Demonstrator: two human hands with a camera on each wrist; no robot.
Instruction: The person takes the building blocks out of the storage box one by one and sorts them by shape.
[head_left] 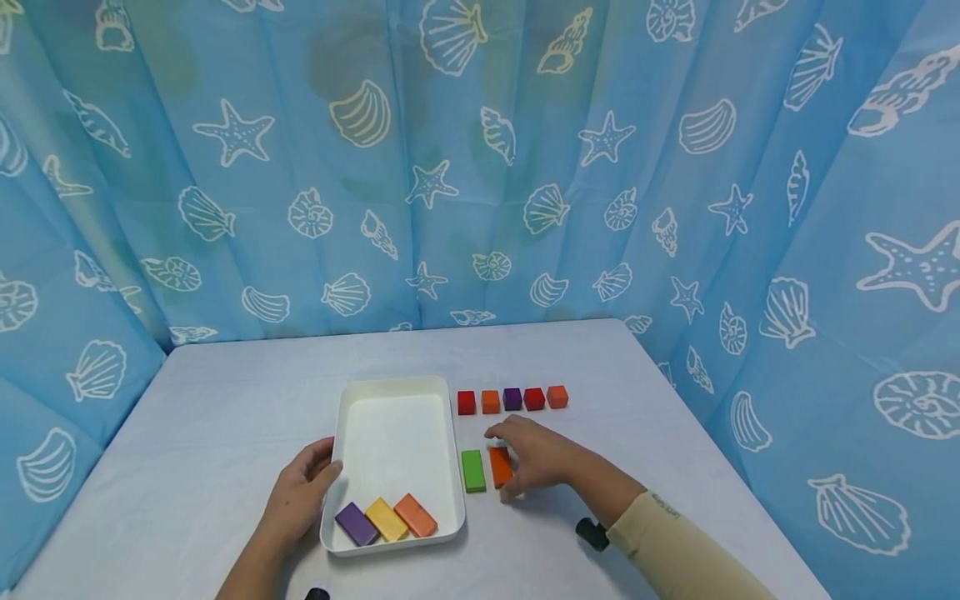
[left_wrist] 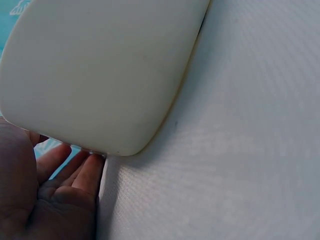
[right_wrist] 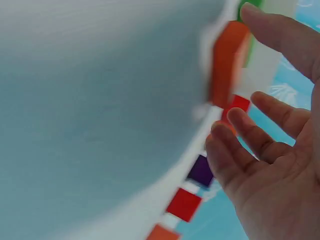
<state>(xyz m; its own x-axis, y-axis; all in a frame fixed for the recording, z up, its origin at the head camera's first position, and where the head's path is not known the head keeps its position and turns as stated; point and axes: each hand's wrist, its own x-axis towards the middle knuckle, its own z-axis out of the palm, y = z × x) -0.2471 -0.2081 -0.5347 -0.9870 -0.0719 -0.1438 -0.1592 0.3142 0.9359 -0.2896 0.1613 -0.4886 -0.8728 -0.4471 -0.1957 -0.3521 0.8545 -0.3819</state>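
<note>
A white tray (head_left: 393,429) lies on the table, with a purple block (head_left: 357,524), a yellow block (head_left: 387,519) and an orange block (head_left: 416,515) along its near end. My left hand (head_left: 296,492) holds the tray's left side, the thumb at the rim. In the left wrist view, fingertips (left_wrist: 91,172) meet the tray's edge. My right hand (head_left: 542,457) reaches over a red-orange block (head_left: 500,467), thumb and fingers spread apart at its two ends. The right wrist view shows this block (right_wrist: 227,65) near the thumb, ungripped. A green block (head_left: 473,472) lies between it and the tray.
Behind the right hand, a row of small cubes runs rightward from the tray: red (head_left: 467,403), orange (head_left: 491,402), purple (head_left: 512,400), red (head_left: 534,400) and orange (head_left: 557,397). A blue shell-patterned curtain (head_left: 450,208) stands behind the white-covered table (head_left: 247,392).
</note>
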